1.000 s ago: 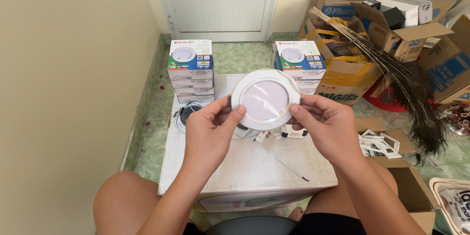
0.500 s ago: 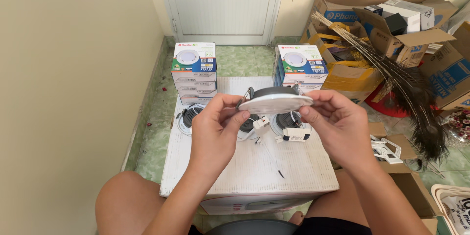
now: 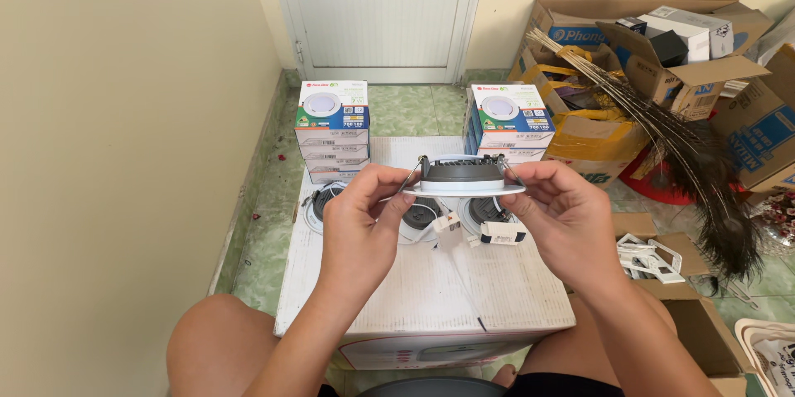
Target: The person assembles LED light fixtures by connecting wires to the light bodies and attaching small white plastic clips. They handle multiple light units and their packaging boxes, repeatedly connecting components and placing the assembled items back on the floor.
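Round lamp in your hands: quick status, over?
Left hand and right hand grip the round downlight edge-on, level. Small white driver box dangles beneath. Nothing blocking it.

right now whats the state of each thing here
left hand: gripping the downlight's left rim
right hand: gripping its right rim
downlight: held edge-on, level, dark back up
door: shut
cardboard boxes: flaps open
stacked lamp boxes: closed

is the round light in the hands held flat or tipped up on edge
Flat. The downlight shows edge-on, its white rim level and dark body on top, with the left hand and right hand pinching opposite sides.
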